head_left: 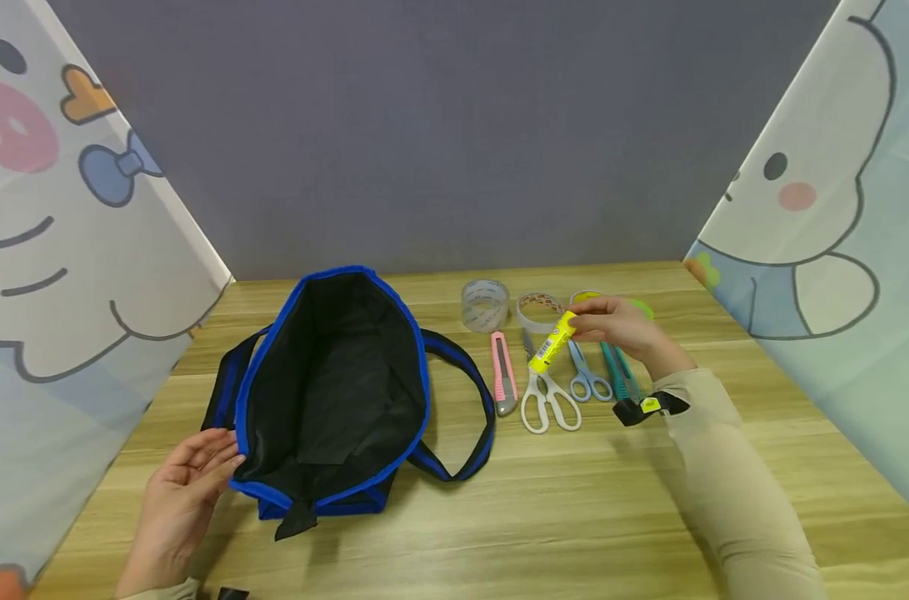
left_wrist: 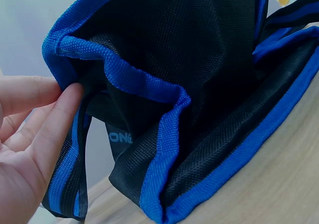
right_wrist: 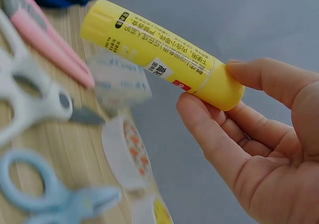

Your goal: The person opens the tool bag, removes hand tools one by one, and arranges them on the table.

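A black tote bag with blue trim (head_left: 349, 392) stands wide open on the left of the table. My left hand (head_left: 187, 492) pinches its blue-edged rim (left_wrist: 65, 79) at the near left corner, thumb on the inner side. In my right hand (head_left: 619, 325) is a yellow glue stick (right_wrist: 159, 55), gripped at one end between thumb and fingers and raised above the white scissors (head_left: 547, 404). Close by on the table lie a pink utility knife (head_left: 502, 375), light blue scissors (head_left: 589, 375) and a teal utility knife (head_left: 619, 367), the last partly behind my right wrist.
Behind the scissors stand a roll of clear tape (head_left: 486, 307) and a white tape roll (head_left: 538, 313). A yellow-cored roll (head_left: 585, 296) and a green round thing (head_left: 640, 308) are partly hidden by my right hand. The bag's strap (head_left: 461, 358) loops toward the pink knife.
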Demonstrator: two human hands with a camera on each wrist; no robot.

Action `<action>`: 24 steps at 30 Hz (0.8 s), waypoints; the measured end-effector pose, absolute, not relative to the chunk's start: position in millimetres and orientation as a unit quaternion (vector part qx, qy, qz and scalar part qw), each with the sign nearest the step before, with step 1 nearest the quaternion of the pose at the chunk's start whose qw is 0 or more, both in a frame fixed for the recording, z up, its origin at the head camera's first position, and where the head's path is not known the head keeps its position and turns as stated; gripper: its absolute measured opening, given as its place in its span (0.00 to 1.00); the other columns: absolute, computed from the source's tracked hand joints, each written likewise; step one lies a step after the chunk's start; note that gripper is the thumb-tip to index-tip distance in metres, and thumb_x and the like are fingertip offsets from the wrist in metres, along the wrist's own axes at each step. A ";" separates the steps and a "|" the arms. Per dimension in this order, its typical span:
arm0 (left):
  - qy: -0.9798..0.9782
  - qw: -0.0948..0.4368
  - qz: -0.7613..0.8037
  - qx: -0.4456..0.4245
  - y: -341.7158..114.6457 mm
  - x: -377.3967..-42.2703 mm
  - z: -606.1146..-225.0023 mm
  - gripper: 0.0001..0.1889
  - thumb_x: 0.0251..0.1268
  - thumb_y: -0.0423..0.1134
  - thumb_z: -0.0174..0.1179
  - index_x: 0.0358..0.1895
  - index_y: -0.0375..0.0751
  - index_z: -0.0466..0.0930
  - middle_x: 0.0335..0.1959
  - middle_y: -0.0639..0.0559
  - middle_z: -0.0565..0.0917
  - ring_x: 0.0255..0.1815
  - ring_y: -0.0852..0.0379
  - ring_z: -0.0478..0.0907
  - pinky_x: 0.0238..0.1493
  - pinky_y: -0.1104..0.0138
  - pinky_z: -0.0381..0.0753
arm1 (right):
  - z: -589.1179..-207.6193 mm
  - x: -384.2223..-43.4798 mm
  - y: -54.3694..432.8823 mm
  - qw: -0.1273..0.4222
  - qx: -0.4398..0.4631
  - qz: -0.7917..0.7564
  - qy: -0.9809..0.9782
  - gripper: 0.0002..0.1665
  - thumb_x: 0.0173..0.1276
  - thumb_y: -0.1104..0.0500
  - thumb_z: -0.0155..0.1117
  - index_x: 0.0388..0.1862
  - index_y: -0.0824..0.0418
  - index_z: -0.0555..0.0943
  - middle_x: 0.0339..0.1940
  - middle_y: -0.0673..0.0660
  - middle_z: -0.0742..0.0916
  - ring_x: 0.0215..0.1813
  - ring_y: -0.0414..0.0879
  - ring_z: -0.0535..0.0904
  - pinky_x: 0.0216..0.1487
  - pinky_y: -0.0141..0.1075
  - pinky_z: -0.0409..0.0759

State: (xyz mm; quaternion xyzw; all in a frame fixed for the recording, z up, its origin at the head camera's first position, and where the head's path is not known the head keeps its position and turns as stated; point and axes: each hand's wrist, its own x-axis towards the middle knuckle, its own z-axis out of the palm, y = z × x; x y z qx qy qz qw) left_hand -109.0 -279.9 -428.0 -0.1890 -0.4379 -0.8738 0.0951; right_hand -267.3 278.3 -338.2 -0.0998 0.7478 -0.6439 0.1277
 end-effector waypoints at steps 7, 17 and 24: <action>-0.442 0.097 -0.873 -0.183 -278.3 -110.2 -428.8 0.22 0.67 0.09 0.41 0.57 0.25 0.76 0.52 0.39 0.85 0.52 0.51 0.84 0.51 0.66 0.83 | -338.9 -258.4 311.1 0.108 -0.079 -0.637 0.759 0.20 0.74 0.71 0.56 0.59 0.84 0.70 0.40 0.51 0.84 0.40 0.40 0.86 0.46 0.33 0.86; -0.439 0.096 -0.872 -0.193 -277.4 -111.8 -429.0 0.22 0.67 0.09 0.41 0.57 0.25 0.76 0.52 0.39 0.85 0.52 0.51 0.84 0.51 0.66 0.83 | -339.5 -250.3 347.8 0.092 -0.054 -0.633 0.767 0.22 0.74 0.71 0.57 0.61 0.85 0.67 0.40 0.50 0.83 0.40 0.40 0.86 0.47 0.33 0.86; -0.434 0.095 -0.875 -0.192 -278.9 -110.0 -429.9 0.23 0.66 0.08 0.41 0.57 0.25 0.76 0.52 0.38 0.85 0.51 0.50 0.84 0.51 0.66 0.83 | -340.7 -249.4 376.6 0.074 -0.037 -0.674 0.734 0.10 0.71 0.75 0.58 0.44 0.65 0.82 0.38 0.49 0.85 0.38 0.41 0.87 0.44 0.31 0.86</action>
